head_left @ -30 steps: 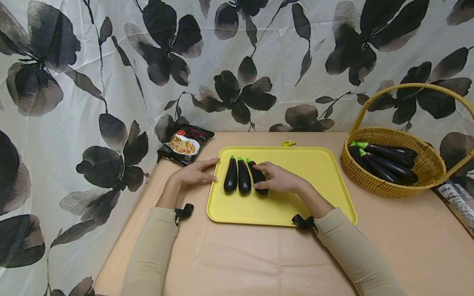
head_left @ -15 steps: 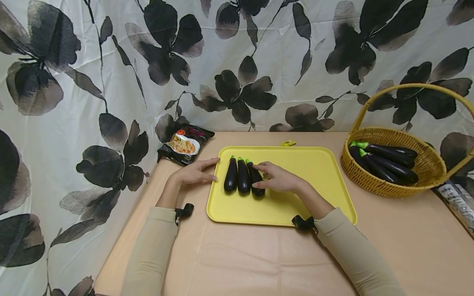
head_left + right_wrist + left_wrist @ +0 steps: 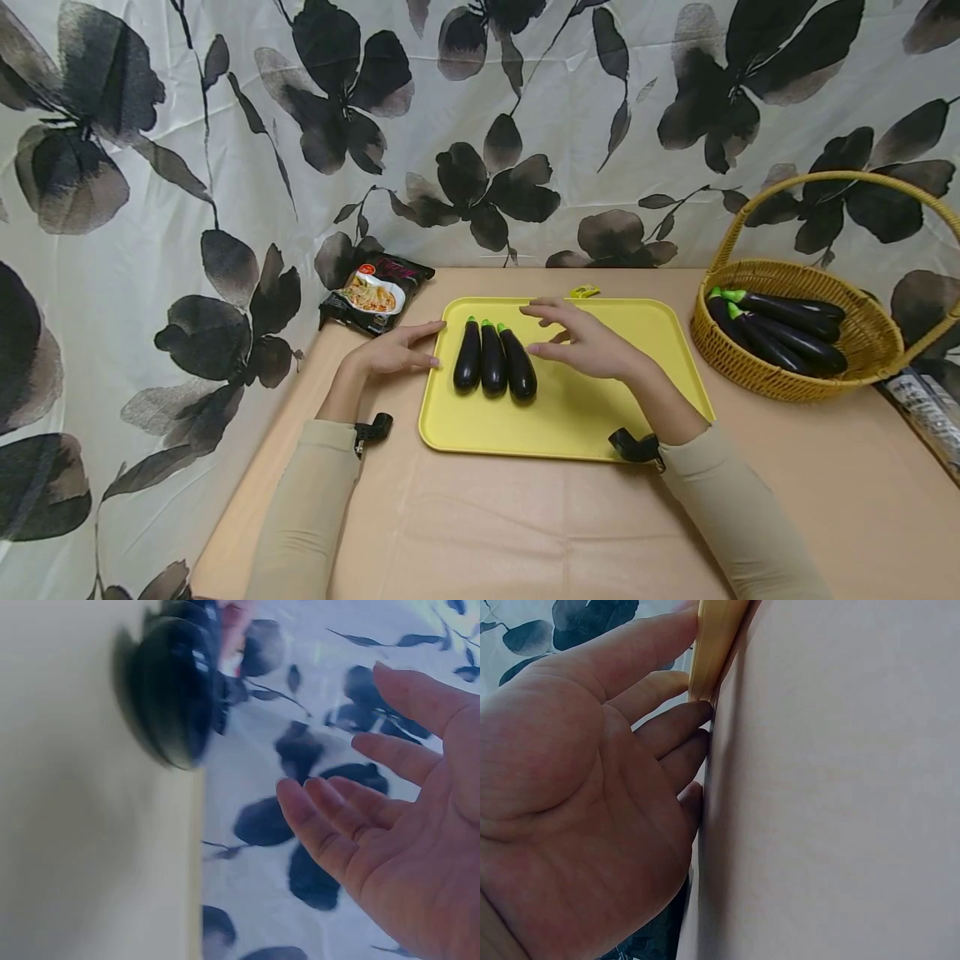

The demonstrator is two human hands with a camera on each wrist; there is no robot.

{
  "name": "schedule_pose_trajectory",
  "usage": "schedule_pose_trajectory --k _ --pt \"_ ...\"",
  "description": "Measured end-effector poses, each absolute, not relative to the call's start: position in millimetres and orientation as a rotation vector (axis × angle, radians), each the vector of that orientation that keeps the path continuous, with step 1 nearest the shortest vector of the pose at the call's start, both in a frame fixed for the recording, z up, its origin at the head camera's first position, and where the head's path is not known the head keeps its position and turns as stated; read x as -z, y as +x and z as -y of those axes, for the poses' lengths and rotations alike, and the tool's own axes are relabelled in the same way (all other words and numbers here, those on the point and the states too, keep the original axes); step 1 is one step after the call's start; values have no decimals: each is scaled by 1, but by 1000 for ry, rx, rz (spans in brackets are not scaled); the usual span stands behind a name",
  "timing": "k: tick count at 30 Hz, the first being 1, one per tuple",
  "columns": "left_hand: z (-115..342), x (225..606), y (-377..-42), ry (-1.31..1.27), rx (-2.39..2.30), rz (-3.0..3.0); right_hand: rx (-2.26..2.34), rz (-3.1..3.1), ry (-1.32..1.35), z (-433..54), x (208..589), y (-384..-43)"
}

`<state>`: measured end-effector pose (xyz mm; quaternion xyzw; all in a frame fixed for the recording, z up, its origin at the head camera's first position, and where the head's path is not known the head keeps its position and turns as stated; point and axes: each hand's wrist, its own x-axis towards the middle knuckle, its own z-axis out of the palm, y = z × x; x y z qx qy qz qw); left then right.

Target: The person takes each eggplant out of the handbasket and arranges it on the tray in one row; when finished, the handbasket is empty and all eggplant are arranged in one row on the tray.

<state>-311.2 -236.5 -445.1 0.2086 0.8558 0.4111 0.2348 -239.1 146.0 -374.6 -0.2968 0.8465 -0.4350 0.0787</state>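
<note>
Three dark eggplants with green stems, a left one (image 3: 467, 360), a middle one (image 3: 492, 363) and a right one (image 3: 521, 368), lie side by side on the left part of a yellow tray (image 3: 510, 429). My left hand (image 3: 392, 350) touches the tray's left edge with thumb and fingers extended; the left wrist view shows its fingertips against the tray rim (image 3: 712, 656). Just right of the eggplants, my right hand (image 3: 588, 343) is above the tray with loosely spread fingers, holding nothing. In the right wrist view an eggplant (image 3: 176, 694) appears apart from the fingertips.
A wicker basket (image 3: 780, 385) with several eggplants stands right of the tray. A black noodle packet (image 3: 372, 293) lies at the back left, and a small yellow item (image 3: 584, 291) behind the tray. A patterned package (image 3: 926, 408) sits at the far right.
The right hand shifted the right eggplant left against the middle one, then let go and moved up and to the right. The left hand stayed at the tray edge.
</note>
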Motion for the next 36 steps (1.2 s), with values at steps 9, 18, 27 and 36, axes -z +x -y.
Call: schedule_pose_trajectory --k 9,18,27,36 --pt "236 443 -309 560 -1132 -2351 1312 -2716 -934 -185 350 -234" --pt "236 443 -309 569 -1111 -2358 1300 -2842 -827 -222 335 -230" --pt "236 444 -310 554 -1124 -2352 1332 -2880 -684 -251 328 -227" --pt "236 442 -309 570 -1106 -2366 1175 -2973 -529 -289 326 -224"
